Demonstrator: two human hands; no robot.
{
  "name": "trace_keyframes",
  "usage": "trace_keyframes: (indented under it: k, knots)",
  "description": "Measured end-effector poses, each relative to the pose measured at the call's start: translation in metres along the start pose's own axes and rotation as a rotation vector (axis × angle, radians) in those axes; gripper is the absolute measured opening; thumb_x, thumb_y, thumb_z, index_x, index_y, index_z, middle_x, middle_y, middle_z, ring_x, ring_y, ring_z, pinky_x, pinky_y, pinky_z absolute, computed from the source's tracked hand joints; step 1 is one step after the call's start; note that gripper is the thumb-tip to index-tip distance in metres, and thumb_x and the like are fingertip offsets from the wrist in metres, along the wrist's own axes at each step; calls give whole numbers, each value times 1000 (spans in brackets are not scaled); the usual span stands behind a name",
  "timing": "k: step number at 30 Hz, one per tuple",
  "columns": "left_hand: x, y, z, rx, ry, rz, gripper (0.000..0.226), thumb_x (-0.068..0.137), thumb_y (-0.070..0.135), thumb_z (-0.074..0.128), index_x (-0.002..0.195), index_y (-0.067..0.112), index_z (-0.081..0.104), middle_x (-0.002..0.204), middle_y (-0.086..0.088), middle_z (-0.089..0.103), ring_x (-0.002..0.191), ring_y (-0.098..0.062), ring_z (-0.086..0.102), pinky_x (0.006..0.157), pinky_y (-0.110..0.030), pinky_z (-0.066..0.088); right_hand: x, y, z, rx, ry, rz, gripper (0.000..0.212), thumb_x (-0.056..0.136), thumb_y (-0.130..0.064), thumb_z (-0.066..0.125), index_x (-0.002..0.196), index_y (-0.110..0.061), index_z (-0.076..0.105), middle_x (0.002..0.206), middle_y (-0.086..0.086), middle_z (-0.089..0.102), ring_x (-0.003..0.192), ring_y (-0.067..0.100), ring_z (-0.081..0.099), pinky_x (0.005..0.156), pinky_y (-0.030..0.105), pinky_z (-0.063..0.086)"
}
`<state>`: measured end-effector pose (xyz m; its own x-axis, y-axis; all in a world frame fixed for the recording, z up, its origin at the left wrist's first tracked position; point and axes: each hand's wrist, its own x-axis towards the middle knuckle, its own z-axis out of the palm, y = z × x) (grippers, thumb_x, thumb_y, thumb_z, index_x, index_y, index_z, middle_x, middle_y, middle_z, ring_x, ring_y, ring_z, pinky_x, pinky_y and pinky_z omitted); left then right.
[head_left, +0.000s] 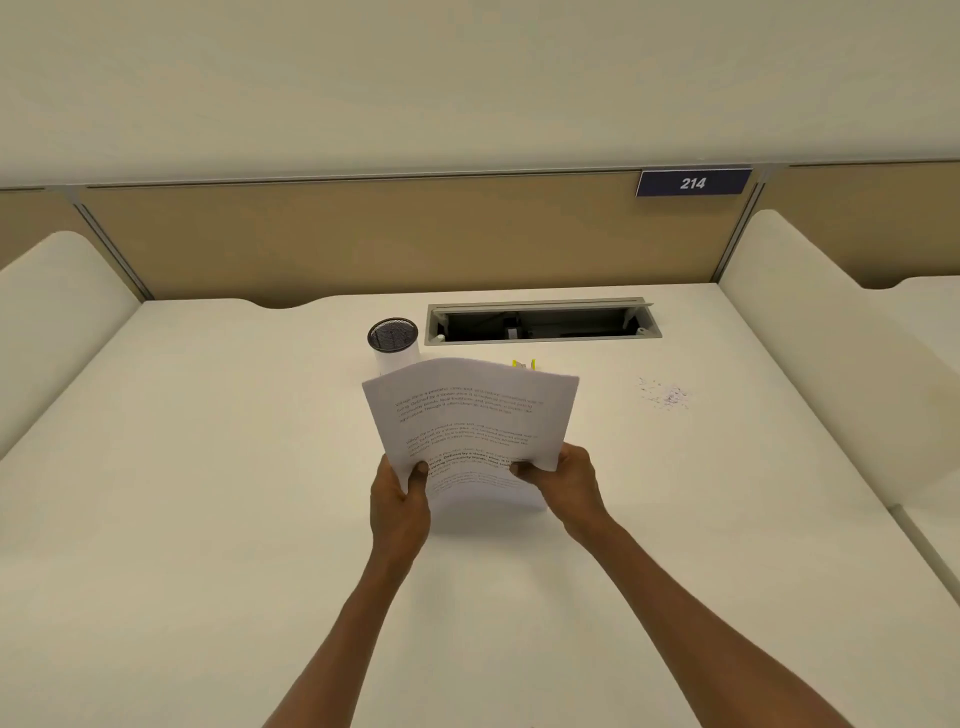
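Over the middle of the table (208, 467): the paper (467, 415) is hanging in the air, off the table top. Its near end is sitting in both hands and its far end is leaning toward the back edge.
Left hand (400, 499): it is pinching the paper's near left corner. The thumb (418, 477) is pressing on the printed side, and the other fingers are hiding behind the sheet.
Right hand (563, 480): it is pinching the right side, near the bottom. Its thumb is lying on the front, and the fingers are curling round the back.
Paper: it is bending in a soft wave along its far edge. I cannot tell if it is one sheet or a few.
How it is looking to handle: very light, thin and floppy, I am guessing. It is likely flopping over if only one corner is being held. Hard squeezing or pulling is risking a crease or a tear.
Where to hold: two spots on one end, like now, are looking best. Gentle pinching is looking like enough.
Back edge of the table: a cup (393, 345) is standing just behind the paper. A small yellow thing (522, 364) is peeking over the paper's far edge. A long open slot (540, 322) is sitting behind both.
Right side of the table: some pen marks (667, 395) are showing, well apart from the paper.
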<state>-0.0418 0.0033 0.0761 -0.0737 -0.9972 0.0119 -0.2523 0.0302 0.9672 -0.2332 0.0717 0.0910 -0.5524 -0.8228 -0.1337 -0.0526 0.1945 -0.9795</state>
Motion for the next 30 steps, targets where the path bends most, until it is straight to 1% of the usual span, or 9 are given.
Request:
trace_keyframes:
  k: [5, 10, 13, 16, 20, 21, 22, 23, 30]
  knots:
    - [1, 2, 1, 19, 31, 12, 29, 102, 7, 51, 130, 12, 55, 115, -1, 66, 105, -22, 62, 83, -31, 47, 0, 4, 4, -42, 14, -17, 24, 75, -4, 77, 97, -11, 69, 93, 2, 73, 85, 20, 68, 66, 18, 54]
    - [0, 4, -3, -27, 35, -45, 33, 102, 12, 52, 134, 16, 54, 122, 2, 66, 109, -18, 62, 93, -35, 50, 13, 8, -6, -128, 77, -18, 36, 72, -21, 82, 104, -16, 65, 105, -3, 70, 100, 19, 64, 88, 41, 54]
    - [-3, 3, -1, -102, 65, -118, 33, 102, 12, 53, 135, 18, 55, 123, 2, 67, 111, -20, 64, 96, -38, 51, 12, 13, -10, -187, 137, 85, 65, 68, -35, 84, 125, -23, 54, 125, -1, 56, 119, 21, 49, 99, 43, 46]
    - [-7, 4, 4, -196, 90, -205, 33, 102, 10, 53, 134, 19, 55, 121, 2, 68, 111, -20, 65, 101, -43, 52, 4, 14, -11, 164, 90, 292, 96, 58, -33, 90, 138, -20, 39, 128, 2, 55, 114, 23, 57, 99, 44, 48]
    - [-10, 9, 16, -335, 120, -394, 30, 102, 11, 55, 132, 6, 55, 119, 4, 63, 113, -30, 64, 105, -43, 48, -12, 11, 2, 655, -25, 379, 54, 74, -6, 79, 123, -11, 59, 115, 8, 71, 104, 27, 67, 85, 42, 56]
    - [-10, 7, 19, -355, 137, -461, 22, 102, 14, 56, 121, 2, 56, 123, -28, 57, 130, -37, 31, 100, -40, 49, -17, 8, 6, 733, -37, 382, 45, 78, -2, 75, 120, -12, 61, 113, 8, 72, 103, 27, 68, 82, 40, 56]
    - [-11, 7, 21, -385, 142, -526, 14, 101, 16, 57, 107, 3, 55, 94, -18, 59, 97, -14, 40, 91, -37, 46, -20, 6, 11, 771, -44, 370, 41, 79, 1, 73, 117, -12, 63, 111, 7, 73, 102, 27, 68, 81, 39, 56]
    - [-12, 7, 24, -419, 141, -568, 11, 101, 16, 58, 100, 5, 54, 93, -15, 59, 93, -17, 44, 85, -36, 43, -23, 3, 15, 780, -37, 347, 39, 79, 3, 72, 114, -12, 65, 109, 7, 73, 100, 26, 70, 80, 40, 57]
    - [-24, 11, 15, -618, 85, -626, 33, 96, 3, 64, 128, 8, 60, 120, -11, 70, 103, -24, 68, 93, -41, 54, -19, -12, 7, 287, 146, 152, 29, 78, -5, 76, 105, -13, 69, 98, 5, 74, 83, 22, 72, 72, 34, 59]
